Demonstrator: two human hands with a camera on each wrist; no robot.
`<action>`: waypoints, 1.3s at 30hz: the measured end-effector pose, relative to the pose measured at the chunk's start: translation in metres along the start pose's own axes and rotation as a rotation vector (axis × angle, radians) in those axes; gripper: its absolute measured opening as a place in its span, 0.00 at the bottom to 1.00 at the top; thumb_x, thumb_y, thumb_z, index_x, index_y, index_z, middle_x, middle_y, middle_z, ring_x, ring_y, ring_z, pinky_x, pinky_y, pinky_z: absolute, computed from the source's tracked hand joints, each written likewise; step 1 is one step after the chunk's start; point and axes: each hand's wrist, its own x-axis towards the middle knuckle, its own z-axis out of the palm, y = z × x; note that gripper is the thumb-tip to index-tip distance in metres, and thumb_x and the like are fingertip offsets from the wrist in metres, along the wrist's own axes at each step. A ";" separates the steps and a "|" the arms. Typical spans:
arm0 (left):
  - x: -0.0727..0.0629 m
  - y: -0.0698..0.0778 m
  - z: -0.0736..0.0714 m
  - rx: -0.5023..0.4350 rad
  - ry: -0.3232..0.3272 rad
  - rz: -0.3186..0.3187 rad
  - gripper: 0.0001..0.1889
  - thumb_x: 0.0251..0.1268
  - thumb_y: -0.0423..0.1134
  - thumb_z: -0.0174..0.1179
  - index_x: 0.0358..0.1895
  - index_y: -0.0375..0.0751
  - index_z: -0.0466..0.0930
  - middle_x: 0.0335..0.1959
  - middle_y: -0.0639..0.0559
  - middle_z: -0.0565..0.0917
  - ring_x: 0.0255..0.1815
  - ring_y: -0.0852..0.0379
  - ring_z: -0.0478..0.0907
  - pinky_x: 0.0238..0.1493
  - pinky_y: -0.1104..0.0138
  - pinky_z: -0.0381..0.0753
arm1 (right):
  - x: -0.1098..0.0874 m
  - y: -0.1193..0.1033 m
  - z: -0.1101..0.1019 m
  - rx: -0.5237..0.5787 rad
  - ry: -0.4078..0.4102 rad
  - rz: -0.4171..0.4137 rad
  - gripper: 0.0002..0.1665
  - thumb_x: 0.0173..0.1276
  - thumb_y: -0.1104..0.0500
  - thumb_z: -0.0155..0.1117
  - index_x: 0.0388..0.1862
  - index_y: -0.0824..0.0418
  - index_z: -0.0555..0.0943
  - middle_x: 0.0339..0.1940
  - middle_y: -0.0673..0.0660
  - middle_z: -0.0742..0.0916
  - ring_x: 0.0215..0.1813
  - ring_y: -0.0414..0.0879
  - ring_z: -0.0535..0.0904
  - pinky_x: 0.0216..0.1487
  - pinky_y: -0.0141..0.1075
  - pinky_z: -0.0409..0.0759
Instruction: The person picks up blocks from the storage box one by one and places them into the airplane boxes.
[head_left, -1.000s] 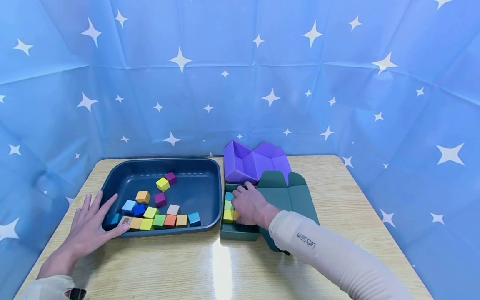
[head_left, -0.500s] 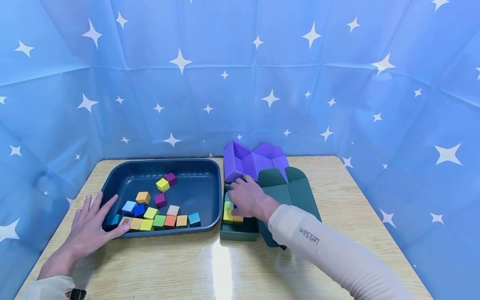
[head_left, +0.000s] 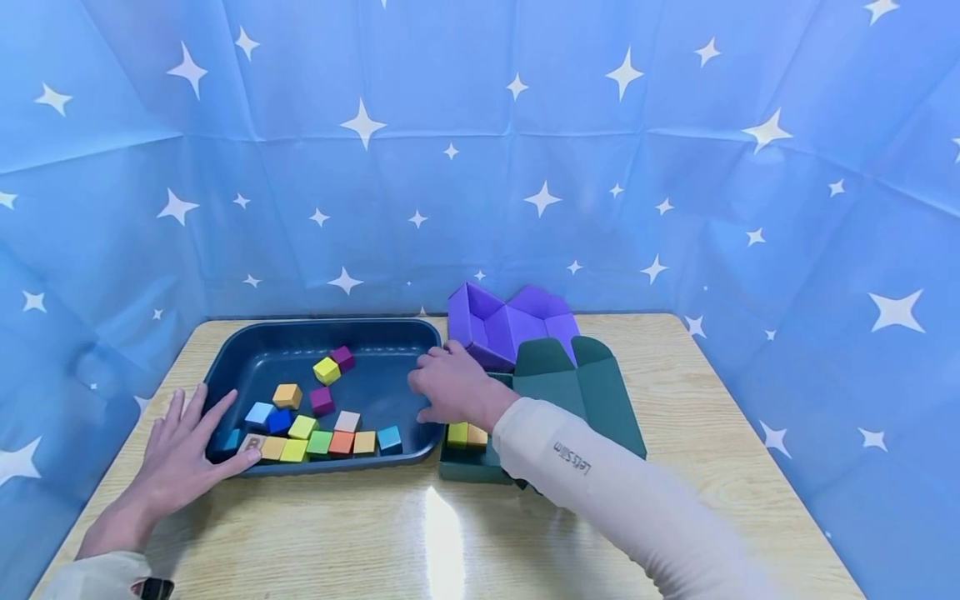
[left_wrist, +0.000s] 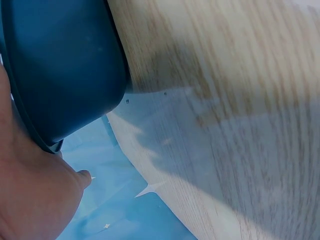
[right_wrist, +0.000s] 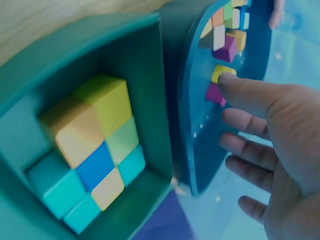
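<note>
My right hand (head_left: 453,387) hovers over the right rim of a dark blue tray (head_left: 393,350). In the right wrist view its fingers are loosely bent and hold nothing. Spread out at the tray's left rim, my left hand (head_left: 168,458) touches it with the thumb near a lettered cube (head_left: 252,444). Coloured cubes lie in the tray, among them a yellow cube (head_left: 326,371) and a purple cube (head_left: 322,401). Beside the tray, the green box (right_wrist: 145,65) contains several cubes packed together, including a blue cube (right_wrist: 95,167) and an orange cube (right_wrist: 80,140).
Behind the green box stands an opened purple box (head_left: 491,329). The green lid (head_left: 551,387) lies folded out to the right, partly under my right forearm. A blue star-patterned cloth (head_left: 480,208) surrounds the wooden table (head_left: 330,533).
My right hand has left the green box and moved left to the tray's right edge. It has let go of the cubes there. My left hand has stayed still.
</note>
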 end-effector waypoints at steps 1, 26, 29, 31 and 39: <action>0.000 0.000 0.000 -0.001 0.000 -0.001 0.53 0.57 0.64 0.61 0.79 0.45 0.45 0.78 0.29 0.34 0.76 0.31 0.16 0.67 0.29 0.20 | 0.004 -0.004 0.000 -0.004 -0.007 -0.009 0.23 0.61 0.36 0.67 0.50 0.45 0.84 0.47 0.44 0.85 0.55 0.44 0.75 0.65 0.46 0.68; 0.000 -0.001 0.000 -0.004 0.010 0.007 0.52 0.57 0.64 0.62 0.79 0.45 0.46 0.79 0.30 0.34 0.77 0.31 0.17 0.68 0.29 0.20 | 0.038 -0.041 0.036 -0.008 -0.090 -0.035 0.21 0.62 0.37 0.66 0.53 0.40 0.83 0.54 0.42 0.84 0.61 0.42 0.73 0.69 0.44 0.66; 0.000 -0.001 0.000 -0.003 0.010 0.004 0.52 0.57 0.64 0.62 0.79 0.46 0.46 0.79 0.30 0.34 0.77 0.31 0.17 0.68 0.29 0.20 | 0.039 -0.042 0.038 0.008 -0.096 -0.035 0.20 0.62 0.38 0.67 0.51 0.39 0.84 0.54 0.42 0.84 0.61 0.42 0.73 0.70 0.45 0.65; 0.000 -0.001 0.000 -0.001 0.010 0.003 0.52 0.57 0.64 0.62 0.79 0.46 0.45 0.79 0.30 0.35 0.77 0.31 0.17 0.68 0.30 0.20 | 0.039 -0.042 0.039 0.011 -0.101 -0.038 0.20 0.62 0.38 0.67 0.51 0.39 0.84 0.54 0.42 0.84 0.62 0.42 0.73 0.72 0.46 0.63; 0.000 -0.001 0.000 0.004 0.012 0.004 0.53 0.57 0.64 0.62 0.79 0.45 0.46 0.79 0.29 0.35 0.77 0.30 0.18 0.68 0.30 0.20 | 0.040 -0.042 0.041 -0.020 -0.112 -0.062 0.20 0.63 0.38 0.66 0.53 0.37 0.83 0.56 0.41 0.84 0.64 0.42 0.72 0.74 0.46 0.62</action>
